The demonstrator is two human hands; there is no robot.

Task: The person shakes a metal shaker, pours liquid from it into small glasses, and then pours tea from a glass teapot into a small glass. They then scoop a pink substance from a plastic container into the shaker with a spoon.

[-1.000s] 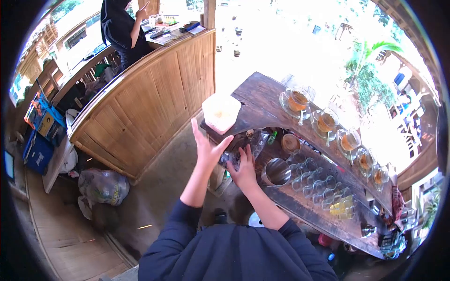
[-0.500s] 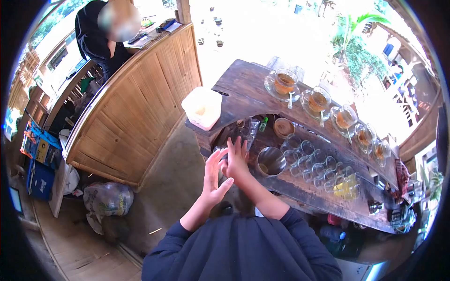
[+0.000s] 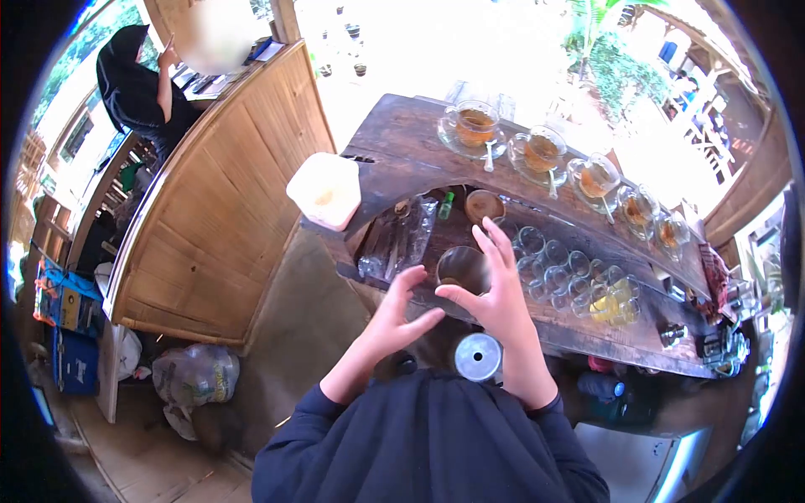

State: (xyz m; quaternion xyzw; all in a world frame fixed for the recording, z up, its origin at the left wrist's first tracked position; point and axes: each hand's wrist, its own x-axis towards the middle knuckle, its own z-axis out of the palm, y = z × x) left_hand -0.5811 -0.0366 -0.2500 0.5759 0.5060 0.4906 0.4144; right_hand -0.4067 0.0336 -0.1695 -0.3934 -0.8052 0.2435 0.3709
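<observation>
My left hand (image 3: 392, 320) is raised before the lower shelf (image 3: 537, 339), fingers curved and apart, holding nothing. Opposite it is my right hand (image 3: 501, 306), thumb and fingers spread, also holding nothing. A gap separates the two hands. Just behind the right hand stands a round metal container (image 3: 453, 261), partly hidden by the fingers. Below that hand is a grey round object with a central hole (image 3: 479, 358). Clear plastic packaging (image 3: 419, 230), a small green bottle (image 3: 446, 206) and a round brown bowl (image 3: 484, 206) lie farther back.
Glass cups of amber drink (image 3: 475, 124) on saucers with spoons line the dark wooden counter (image 3: 390, 126). A white container (image 3: 325, 191) stands at its left end. Several clear glasses (image 3: 556, 251) crowd the shelf. A person (image 3: 134, 92) is behind the wooden partition (image 3: 226, 193).
My hands have moved apart; the right went rightward from where it overlapped the left. The view has shifted, exposing the grey round object. The person at the left has straightened and raised a hand.
</observation>
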